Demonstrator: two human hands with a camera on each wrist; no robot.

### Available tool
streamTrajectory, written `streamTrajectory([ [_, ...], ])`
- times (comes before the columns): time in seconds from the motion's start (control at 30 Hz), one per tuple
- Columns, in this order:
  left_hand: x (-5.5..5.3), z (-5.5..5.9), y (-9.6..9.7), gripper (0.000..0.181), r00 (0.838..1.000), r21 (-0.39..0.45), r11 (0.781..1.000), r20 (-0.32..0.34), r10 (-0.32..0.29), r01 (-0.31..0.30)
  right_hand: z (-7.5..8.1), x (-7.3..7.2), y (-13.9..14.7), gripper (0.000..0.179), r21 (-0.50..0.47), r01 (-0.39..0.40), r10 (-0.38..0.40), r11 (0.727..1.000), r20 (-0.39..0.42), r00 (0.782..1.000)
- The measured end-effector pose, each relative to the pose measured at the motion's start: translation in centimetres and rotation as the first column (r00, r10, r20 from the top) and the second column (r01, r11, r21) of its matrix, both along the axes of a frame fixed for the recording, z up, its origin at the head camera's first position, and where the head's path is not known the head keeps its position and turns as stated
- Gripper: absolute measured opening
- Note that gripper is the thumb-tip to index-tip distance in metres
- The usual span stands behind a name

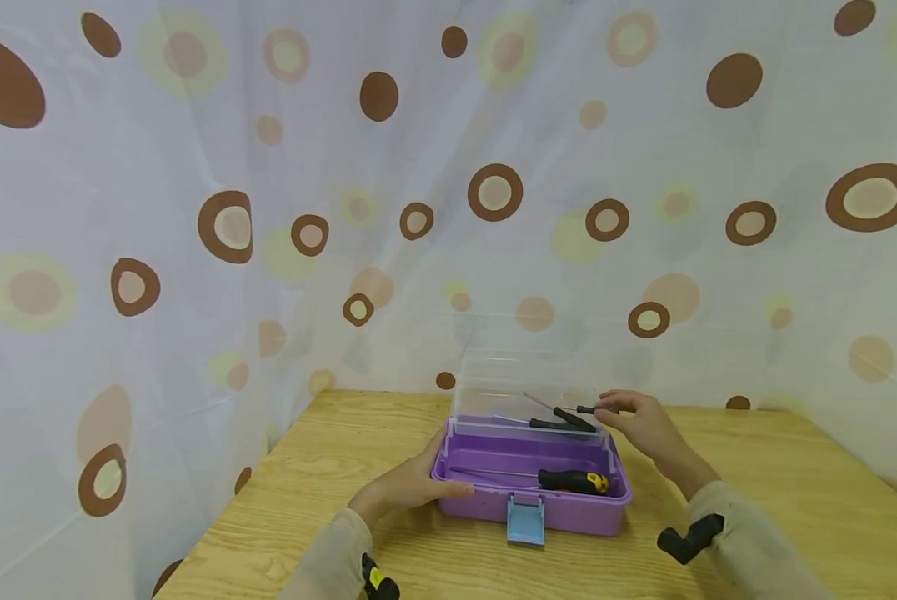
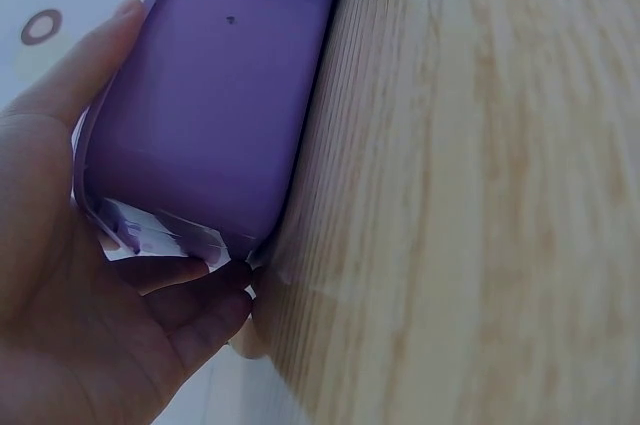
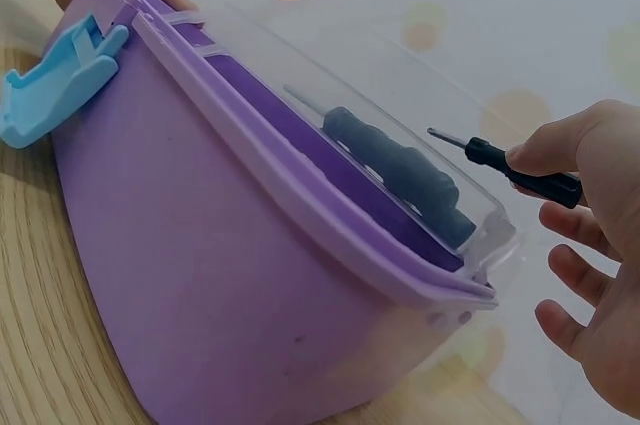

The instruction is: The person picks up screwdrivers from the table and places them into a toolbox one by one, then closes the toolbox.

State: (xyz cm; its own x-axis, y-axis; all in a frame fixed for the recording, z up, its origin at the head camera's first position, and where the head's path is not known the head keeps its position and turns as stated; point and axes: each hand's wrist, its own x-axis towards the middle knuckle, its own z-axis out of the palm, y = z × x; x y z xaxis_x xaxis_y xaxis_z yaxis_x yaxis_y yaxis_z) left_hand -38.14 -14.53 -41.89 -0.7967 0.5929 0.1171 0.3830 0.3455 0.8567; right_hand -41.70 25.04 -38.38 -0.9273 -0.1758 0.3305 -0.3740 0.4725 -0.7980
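Note:
A purple toolbox point(image 1: 568, 514) stands on the table with its transparent lid point(image 1: 523, 367) open backward. My left hand point(image 1: 411, 483) grips the box's left end, thumb over the front rim and fingers around the side, as the left wrist view shows. At the lid's right end, my right hand point(image 1: 647, 425) pinches a small black-handled screwdriver point(image 3: 487, 155) between thumb and forefinger, its other fingers loosely spread. A larger black-and-yellow screwdriver point(image 1: 568, 481) lies inside the box's base. Dark-handled screwdrivers point(image 1: 574, 419) lie at the opened lid, seen dimly through clear plastic in the right wrist view.
A light-blue latch point(image 1: 526, 523) hangs down from the box's front. The wooden table point(image 1: 764, 500) extends to both sides. A dotted curtain point(image 1: 448, 275) rises behind the table and along the left.

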Motion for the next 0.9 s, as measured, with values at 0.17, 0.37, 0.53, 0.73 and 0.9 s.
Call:
streamTrajectory([
  [0.17,0.1,0.1,0.0,0.117,1.0,0.007,1.0,-0.004,-0.002,0.002,0.0,-0.3,-0.7,0.038,0.008,0.002,-0.002,1.0,0.012,1.0],
  [0.37,0.2,0.2,0.0,0.117,1.0,0.001,1.0,-0.002,0.011,-0.011,-0.1,-0.5,-1.1,0.036,0.034,0.011,-0.012,0.999,0.012,1.0],
  [0.53,0.2,0.2,-0.1,0.118,1.0,-0.002,1.0,-0.004,0.014,-0.014,0.1,-0.6,-1.5,0.036,0.042,0.019,-0.019,0.999,0.006,1.0],
  [0.73,-0.1,-0.1,-0.1,0.118,1.0,-0.011,1.0,-0.009,0.021,-0.021,0.2,-0.6,-1.8,0.034,0.06,0.004,-0.003,0.998,-0.013,1.0],
  [0.9,-0.1,0.0,-0.1,0.118,1.0,-0.015,1.0,-0.011,0.022,-0.022,0.3,-0.3,-1.8,0.044,0.057,0.002,-0.002,0.998,-0.005,1.0],
])
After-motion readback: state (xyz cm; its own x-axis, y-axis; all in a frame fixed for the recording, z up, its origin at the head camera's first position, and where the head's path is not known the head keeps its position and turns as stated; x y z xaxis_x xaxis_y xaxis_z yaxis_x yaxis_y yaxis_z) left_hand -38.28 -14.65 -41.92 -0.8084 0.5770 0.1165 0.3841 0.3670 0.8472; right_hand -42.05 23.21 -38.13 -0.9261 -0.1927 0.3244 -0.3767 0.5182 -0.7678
